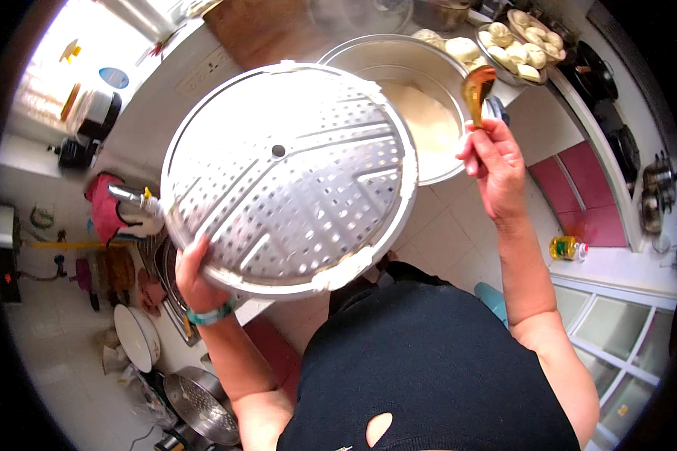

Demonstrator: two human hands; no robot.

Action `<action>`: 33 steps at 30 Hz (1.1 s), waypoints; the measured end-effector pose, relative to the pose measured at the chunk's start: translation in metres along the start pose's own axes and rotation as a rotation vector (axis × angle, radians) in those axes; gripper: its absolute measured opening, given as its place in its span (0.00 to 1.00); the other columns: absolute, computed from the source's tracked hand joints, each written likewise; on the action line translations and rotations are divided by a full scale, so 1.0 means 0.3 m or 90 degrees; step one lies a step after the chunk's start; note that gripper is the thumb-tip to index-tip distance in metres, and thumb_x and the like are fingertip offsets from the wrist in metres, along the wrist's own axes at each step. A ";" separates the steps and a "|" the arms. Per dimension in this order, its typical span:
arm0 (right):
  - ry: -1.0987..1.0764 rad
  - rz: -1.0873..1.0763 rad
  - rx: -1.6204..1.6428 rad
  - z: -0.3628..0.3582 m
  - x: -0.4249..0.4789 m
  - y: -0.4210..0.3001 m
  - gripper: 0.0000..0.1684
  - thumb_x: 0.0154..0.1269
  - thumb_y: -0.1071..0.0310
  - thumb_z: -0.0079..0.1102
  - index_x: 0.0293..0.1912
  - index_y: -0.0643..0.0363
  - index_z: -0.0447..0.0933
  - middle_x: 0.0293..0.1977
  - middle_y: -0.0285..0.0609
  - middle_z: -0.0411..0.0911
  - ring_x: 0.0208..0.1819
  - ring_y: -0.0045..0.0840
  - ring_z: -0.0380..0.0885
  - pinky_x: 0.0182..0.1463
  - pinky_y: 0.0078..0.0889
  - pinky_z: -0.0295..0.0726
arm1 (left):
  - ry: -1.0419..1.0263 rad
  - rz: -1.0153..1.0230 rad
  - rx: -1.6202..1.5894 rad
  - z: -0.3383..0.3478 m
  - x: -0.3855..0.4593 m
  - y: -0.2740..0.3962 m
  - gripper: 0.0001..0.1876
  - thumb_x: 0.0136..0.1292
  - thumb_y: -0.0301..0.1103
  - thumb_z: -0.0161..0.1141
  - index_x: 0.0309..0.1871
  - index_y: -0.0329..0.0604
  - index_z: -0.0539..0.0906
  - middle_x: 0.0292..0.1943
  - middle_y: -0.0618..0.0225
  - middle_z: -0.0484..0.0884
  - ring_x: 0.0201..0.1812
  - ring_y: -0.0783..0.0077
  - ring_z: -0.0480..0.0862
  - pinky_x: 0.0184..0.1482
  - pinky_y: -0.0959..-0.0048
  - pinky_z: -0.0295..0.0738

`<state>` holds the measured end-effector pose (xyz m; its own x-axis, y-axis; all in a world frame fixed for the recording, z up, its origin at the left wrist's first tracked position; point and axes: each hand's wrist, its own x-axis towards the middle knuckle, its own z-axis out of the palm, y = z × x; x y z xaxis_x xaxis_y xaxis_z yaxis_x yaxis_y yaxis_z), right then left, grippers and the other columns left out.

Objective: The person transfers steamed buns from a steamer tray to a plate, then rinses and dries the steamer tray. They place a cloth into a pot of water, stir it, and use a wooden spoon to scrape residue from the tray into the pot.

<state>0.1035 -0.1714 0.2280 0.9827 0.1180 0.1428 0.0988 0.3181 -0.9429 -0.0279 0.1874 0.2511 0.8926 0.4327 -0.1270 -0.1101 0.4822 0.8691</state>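
Observation:
My left hand (198,276) grips the near-left edge of a round perforated metal steamer plate (316,208), which is tilted up before me. Bits of whitish dough-like residue cling along its rim. In my right hand (493,160) is a gold-coloured spoon (477,93), held by its handle with the bowl end up. Behind the plate stands a large round metal pot (338,52) with pale, cloudy contents at the bottom. The plate hides the pot's left part. My right fingers are close to the pot's right rim; whether they touch it I cannot tell.
Steamed buns (461,49) lie behind the pot, and more fill a metal bowl (510,79) at the back right. A faucet (125,194) stands at the left by the sink. An oil bottle (567,248) sits right. At lower left are a white basin (135,338) and a perforated steamer pan (200,403).

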 end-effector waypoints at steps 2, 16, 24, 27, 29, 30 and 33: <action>0.047 -0.023 0.002 -0.083 -0.007 -0.025 0.09 0.68 0.69 0.46 0.45 0.60 0.71 0.27 0.38 0.75 0.23 0.11 0.66 0.30 0.11 0.66 | -0.017 -0.049 0.044 0.115 0.125 -0.016 0.20 0.57 0.27 0.51 0.52 0.25 0.71 0.43 0.51 0.79 0.43 0.60 0.81 0.51 0.66 0.74; 0.182 -0.006 -0.068 -0.193 -0.062 -0.001 0.09 0.69 0.66 0.46 0.45 0.60 0.69 0.28 0.37 0.75 0.24 0.12 0.66 0.31 0.12 0.67 | -0.237 -0.401 0.309 0.595 0.618 -0.304 0.06 0.57 0.30 0.54 0.32 0.37 0.76 0.28 0.62 0.81 0.28 0.67 0.82 0.36 0.65 0.82; 0.109 0.022 -0.119 -0.311 0.070 0.018 0.14 0.68 0.69 0.45 0.51 0.65 0.68 0.28 0.36 0.74 0.26 0.13 0.68 0.33 0.14 0.69 | -0.182 -0.371 0.384 0.691 0.639 -0.435 0.04 0.57 0.30 0.53 0.30 0.39 0.74 0.24 0.66 0.77 0.24 0.70 0.81 0.28 0.68 0.81; 0.055 0.034 -0.163 -0.367 0.163 0.001 0.16 0.68 0.71 0.44 0.53 0.66 0.68 0.28 0.35 0.74 0.27 0.12 0.68 0.33 0.14 0.69 | -0.146 -0.360 0.396 0.695 0.631 -0.455 0.05 0.57 0.28 0.52 0.31 0.37 0.74 0.24 0.64 0.78 0.24 0.68 0.81 0.27 0.68 0.80; -0.010 0.045 -0.204 -0.389 0.240 -0.023 0.16 0.68 0.72 0.43 0.53 0.66 0.68 0.28 0.34 0.73 0.28 0.12 0.68 0.34 0.14 0.69 | -0.121 -0.353 0.383 0.647 0.652 -0.477 0.06 0.57 0.28 0.52 0.33 0.35 0.75 0.24 0.63 0.79 0.24 0.68 0.81 0.28 0.68 0.80; -0.031 0.075 -0.215 -0.410 0.280 -0.030 0.14 0.67 0.73 0.44 0.50 0.65 0.70 0.27 0.34 0.73 0.27 0.13 0.69 0.33 0.15 0.70 | -0.127 -0.348 0.378 0.643 0.648 -0.478 0.07 0.57 0.27 0.52 0.35 0.32 0.75 0.26 0.62 0.80 0.25 0.67 0.82 0.30 0.67 0.81; -0.158 0.089 -0.331 -0.450 0.408 -0.052 0.12 0.66 0.73 0.44 0.48 0.63 0.71 0.27 0.33 0.72 0.26 0.12 0.68 0.32 0.16 0.70 | -0.111 -0.364 0.365 0.611 0.621 -0.457 0.08 0.57 0.24 0.54 0.40 0.31 0.75 0.30 0.60 0.80 0.29 0.65 0.83 0.37 0.65 0.82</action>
<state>0.2433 -0.2888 0.2195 0.9319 0.3623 0.0144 0.0971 -0.2112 -0.9726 0.2336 0.0621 0.1959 0.8031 0.0921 -0.5887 0.5797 0.1081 0.8077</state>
